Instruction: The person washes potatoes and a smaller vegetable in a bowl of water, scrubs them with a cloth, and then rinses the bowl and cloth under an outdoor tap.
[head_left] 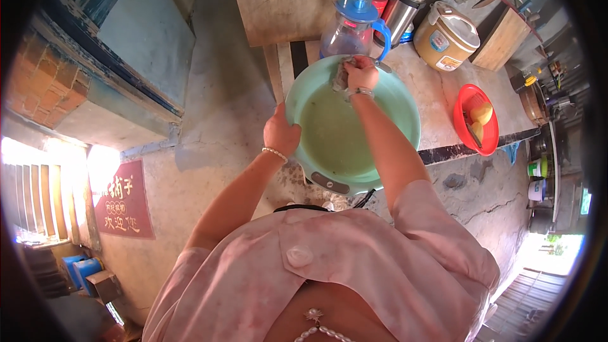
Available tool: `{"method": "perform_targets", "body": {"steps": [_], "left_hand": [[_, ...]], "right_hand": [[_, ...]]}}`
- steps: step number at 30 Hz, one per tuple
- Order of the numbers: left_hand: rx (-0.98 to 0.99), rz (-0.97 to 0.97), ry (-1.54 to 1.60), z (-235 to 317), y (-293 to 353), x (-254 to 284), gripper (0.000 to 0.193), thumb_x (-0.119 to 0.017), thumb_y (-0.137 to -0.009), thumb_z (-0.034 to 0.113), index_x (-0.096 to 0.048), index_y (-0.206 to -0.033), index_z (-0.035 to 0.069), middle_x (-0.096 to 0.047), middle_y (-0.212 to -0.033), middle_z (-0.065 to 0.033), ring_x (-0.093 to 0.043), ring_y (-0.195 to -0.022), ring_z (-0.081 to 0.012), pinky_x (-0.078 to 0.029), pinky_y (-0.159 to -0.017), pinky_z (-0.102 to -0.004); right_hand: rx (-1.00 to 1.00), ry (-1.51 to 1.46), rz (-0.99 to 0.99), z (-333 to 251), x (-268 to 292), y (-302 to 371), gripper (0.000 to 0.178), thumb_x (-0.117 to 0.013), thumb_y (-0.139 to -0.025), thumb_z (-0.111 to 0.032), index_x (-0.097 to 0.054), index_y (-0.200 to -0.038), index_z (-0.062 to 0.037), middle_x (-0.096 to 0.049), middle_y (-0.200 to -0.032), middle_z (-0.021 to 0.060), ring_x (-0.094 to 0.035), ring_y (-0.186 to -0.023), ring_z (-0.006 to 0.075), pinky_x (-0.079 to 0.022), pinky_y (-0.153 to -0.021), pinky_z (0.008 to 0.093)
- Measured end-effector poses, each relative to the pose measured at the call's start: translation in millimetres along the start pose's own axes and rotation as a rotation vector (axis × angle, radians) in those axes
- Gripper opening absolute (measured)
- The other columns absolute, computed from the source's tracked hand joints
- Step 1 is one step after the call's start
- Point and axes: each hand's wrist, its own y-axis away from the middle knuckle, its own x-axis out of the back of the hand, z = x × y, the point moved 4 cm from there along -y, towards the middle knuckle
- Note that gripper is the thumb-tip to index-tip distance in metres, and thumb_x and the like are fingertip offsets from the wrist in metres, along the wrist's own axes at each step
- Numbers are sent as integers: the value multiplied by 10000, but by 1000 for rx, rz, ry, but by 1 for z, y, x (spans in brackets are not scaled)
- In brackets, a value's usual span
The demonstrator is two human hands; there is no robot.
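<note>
A large pale green basin (405,117) is in front of me at the left end of the counter, its near side reaching past the counter's edge. What looks like shallow water covers its bottom. My left hand (282,130) is closed over the basin's left rim. At the far rim, my right hand (363,77) grips a crumpled grey-brown cloth (342,78) and presses it against the inner wall. Part of the cloth is hidden by the fingers.
Just behind the basin stands a clear jug (345,37) with a blue lid and handle. A steel thermos (405,3) and a tan rice cooker (446,37) are farther right. A red plastic basket (472,98) with yellowish pieces sits at the counter's right. A wooden board (285,0) rises at the back.
</note>
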Motion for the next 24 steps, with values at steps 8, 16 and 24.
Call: {"method": "perform_targets", "body": {"steps": [8,16,24], "left_hand": [[44,-23,-4,0,-1,-3,455,-540,-589,88,-464,-1032,17,-568,-834,-223,-535,-802,-378,-438,-694,-414],[-64,155,288,-6,-3,-11,269,-469,-754,182,-523,-969,30,-575,-777,-191,-556,-759,-345,-426,-666,-386],[-19,186,466,-15,0,-15,279,-379,-832,195,-539,-971,14,-565,-736,-173,-536,-670,-237,-416,-637,-313]], "right_hand": [[47,-27,-650,-23,-46,77,231,-673,-551,-76,-594,-766,-46,-606,-672,41,-562,-606,129,-462,-581,251],[-297,-201,-1179,-11,-11,135,276,-621,-583,38,-596,-855,-3,-607,-772,62,-558,-732,125,-454,-643,250],[-107,-274,-959,-30,-24,132,258,-626,-569,12,-609,-825,-12,-619,-736,56,-567,-636,147,-462,-615,255]]}}
